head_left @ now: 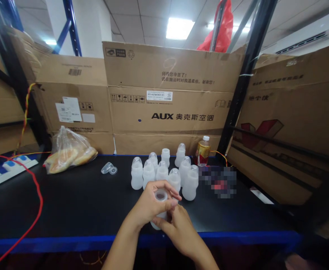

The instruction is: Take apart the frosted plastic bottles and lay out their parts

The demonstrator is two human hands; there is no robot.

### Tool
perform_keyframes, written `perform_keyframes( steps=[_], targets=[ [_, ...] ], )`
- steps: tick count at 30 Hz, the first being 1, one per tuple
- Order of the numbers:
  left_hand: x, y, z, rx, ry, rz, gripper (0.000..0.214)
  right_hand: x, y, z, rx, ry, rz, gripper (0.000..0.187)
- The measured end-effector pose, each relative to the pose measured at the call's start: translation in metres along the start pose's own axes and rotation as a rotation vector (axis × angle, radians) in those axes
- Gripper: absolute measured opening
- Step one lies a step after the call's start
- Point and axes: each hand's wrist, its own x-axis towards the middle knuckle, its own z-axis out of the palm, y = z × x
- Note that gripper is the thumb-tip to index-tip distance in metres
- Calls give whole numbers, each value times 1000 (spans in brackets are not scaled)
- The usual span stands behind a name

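Over the front edge of the black table (77,202) I hold a small translucent white bottle (161,195) between both hands. My left hand (150,204) wraps round its upper part, fingers curled about the open neck. Lower down, my right hand (180,228) grips the bottle's body from the front, and most of the bottle is hidden by the fingers. Just behind my hands stands a cluster of several like bottles (164,172), most with clear caps.
Two loose clear caps (109,168) lie left of the cluster. A plastic bag of bread (67,152) sits at the back left, a red cable (36,202) crosses the table's left side, and a yellow drink bottle (203,151) stands at the back. Cardboard boxes (167,97) wall the rear.
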Motion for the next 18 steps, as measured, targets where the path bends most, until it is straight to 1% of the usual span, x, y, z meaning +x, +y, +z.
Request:
perform_keyframes(
  steps=[2, 5, 6, 8, 9, 11, 15, 18],
  targets=[
    [-2, -2, 10, 52, 149, 20, 31, 0, 1, 2, -17, 8, 12, 36],
    [-7, -5, 25, 151, 419, 38, 16, 1, 0, 6, -39, 23, -1, 36],
    [-8, -7, 29, 175, 482, 39, 13, 1, -1, 7, -44, 25, -8, 36],
    [-9, -8, 33, 204, 540, 38, 12, 1, -2, 8, -57, 23, -13, 40],
    [-9, -9, 33, 209, 538, 40, 12, 1, -2, 8, -62, 19, -11, 42],
    [-8, -7, 30, 206, 488, 45, 13, 1, -1, 7, -69, 6, 0, 43],
    [-6, -2, 17, 150, 289, 42, 13, -3, 1, 2, -50, -30, 29, 41],
    [-6, -1, 5, 63, 112, 29, 20, -4, -2, -2, -4, -49, 28, 43]
  ],
)
